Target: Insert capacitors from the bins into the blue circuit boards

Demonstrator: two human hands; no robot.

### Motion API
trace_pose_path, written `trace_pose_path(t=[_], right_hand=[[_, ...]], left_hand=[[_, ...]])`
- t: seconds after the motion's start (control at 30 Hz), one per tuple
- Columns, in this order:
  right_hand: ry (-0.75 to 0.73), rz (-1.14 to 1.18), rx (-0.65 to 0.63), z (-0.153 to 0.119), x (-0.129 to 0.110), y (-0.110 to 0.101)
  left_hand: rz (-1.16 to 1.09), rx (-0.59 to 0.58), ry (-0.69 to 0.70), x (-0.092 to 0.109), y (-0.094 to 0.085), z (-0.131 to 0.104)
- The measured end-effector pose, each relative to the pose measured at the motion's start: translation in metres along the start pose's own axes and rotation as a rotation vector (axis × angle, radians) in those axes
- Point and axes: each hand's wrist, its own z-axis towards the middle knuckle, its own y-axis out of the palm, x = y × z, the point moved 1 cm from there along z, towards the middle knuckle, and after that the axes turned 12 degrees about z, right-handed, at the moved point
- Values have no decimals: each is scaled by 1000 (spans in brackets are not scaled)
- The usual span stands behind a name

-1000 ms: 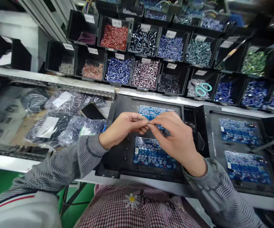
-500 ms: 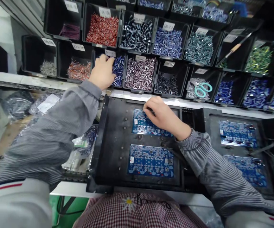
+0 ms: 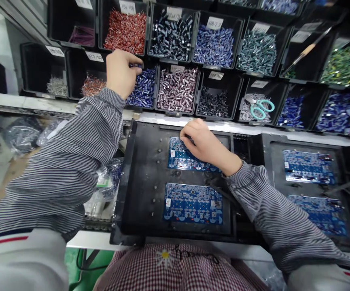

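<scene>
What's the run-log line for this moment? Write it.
left hand: in blue-parts bin | right hand: on upper board | tray: two boards

The person wears a long-sleeved top with fine horizontal stripes in grey and dark grey, and the fabric folds softly on both arms. The left sleeve (image 3: 71,145) ends in a close cuff at the wrist; the right sleeve (image 3: 272,210) ends the same way. Over each upper arm lies a pale, whitish cover — its edge carries one thin red line and one dark blue line. On the front there is a checked apron (image 3: 177,270) in red and white, with a small embroidered daisy — white petals, yellow centre. Both hands are bare.
</scene>
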Motion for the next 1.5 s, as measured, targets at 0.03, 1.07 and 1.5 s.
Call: trace_pose_path(t=[0.03,1.07,1.5], right_hand=[[-1,-14,-4,0,0,1],[409,-71,154,-170,-62,-7],[412,-119,608,-181,-61,23]], left_hand=[[-45,1,-20,2,0,-1],[-418,-845,-558,8,43,-213],[19,-877,-75,17,108,-256]])
